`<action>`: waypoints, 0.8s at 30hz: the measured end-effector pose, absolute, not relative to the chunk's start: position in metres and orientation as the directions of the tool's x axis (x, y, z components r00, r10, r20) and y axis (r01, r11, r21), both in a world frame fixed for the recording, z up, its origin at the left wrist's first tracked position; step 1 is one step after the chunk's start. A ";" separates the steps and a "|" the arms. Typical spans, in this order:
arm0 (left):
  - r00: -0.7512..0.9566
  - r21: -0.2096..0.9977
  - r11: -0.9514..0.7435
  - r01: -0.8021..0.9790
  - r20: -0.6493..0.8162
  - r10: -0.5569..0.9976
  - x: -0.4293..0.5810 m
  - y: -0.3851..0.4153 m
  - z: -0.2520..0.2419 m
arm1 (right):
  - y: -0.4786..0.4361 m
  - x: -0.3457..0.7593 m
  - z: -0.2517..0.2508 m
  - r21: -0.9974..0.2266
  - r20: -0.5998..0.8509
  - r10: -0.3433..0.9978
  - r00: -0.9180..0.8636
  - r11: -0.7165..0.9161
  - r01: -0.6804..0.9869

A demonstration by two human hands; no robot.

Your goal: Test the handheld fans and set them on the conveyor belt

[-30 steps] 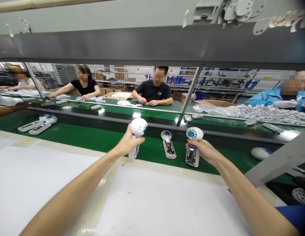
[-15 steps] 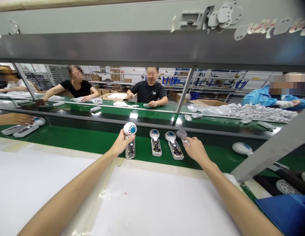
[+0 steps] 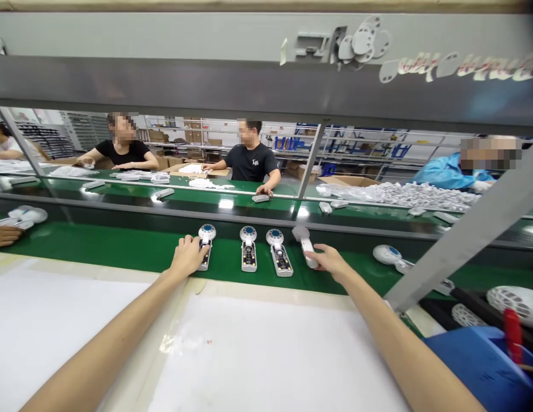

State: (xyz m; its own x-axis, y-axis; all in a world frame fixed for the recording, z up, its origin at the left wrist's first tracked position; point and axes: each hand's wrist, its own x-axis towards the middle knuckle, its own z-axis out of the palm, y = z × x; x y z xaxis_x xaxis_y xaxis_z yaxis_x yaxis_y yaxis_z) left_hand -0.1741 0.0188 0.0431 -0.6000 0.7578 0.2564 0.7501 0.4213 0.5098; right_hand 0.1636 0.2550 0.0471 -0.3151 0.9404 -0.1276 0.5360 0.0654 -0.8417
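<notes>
In the head view my left hand (image 3: 188, 256) is closed around the handle of a white round-headed device (image 3: 206, 232), which lies on the green belt (image 3: 141, 246). Its head has a blue centre, and part of a circuit board shows beside my fingers. My right hand (image 3: 330, 262) grips the plain white handle of another round-headed device (image 3: 306, 247), its smooth side facing up. Between my hands lie two similar devices, a left one (image 3: 248, 250) and a right one (image 3: 279, 253), both with bare circuit boards facing up.
A slanted metal post (image 3: 459, 234) crosses the right side, near another device (image 3: 387, 254). A blue bin (image 3: 468, 360) stands at lower right. White sheets (image 3: 266, 343) cover the near table. Co-workers sit across the belt; another person's hand (image 3: 6, 236) is at far left.
My left hand has shifted from the device's head down to its handle. My right hand has slid lower along its device, whose white handle now shows. The view has turned slightly right.
</notes>
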 end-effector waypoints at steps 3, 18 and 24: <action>-0.572 0.462 0.407 0.788 0.306 0.762 -0.161 0.016 0.064 | 0.250 0.170 0.064 -0.944 -0.192 0.886 -0.422 -0.049 0.326; -0.682 0.709 0.559 0.429 -0.152 0.716 -0.102 0.091 0.056 | 0.167 0.136 0.130 -0.916 -0.226 0.784 -0.578 -0.373 -0.147; -0.643 0.942 0.259 0.214 -0.064 0.763 -0.114 0.066 0.070 | 0.144 0.136 0.145 -0.944 -0.038 0.722 -0.691 -0.252 -0.211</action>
State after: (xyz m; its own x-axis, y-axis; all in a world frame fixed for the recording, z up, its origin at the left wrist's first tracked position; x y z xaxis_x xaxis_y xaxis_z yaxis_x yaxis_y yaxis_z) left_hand -0.1139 0.0663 0.0698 -0.6434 0.7629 -0.0637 0.2143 0.2593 0.9417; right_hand 0.1361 0.1444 0.1446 -0.6911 0.7217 -0.0384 -0.2111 -0.2524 -0.9443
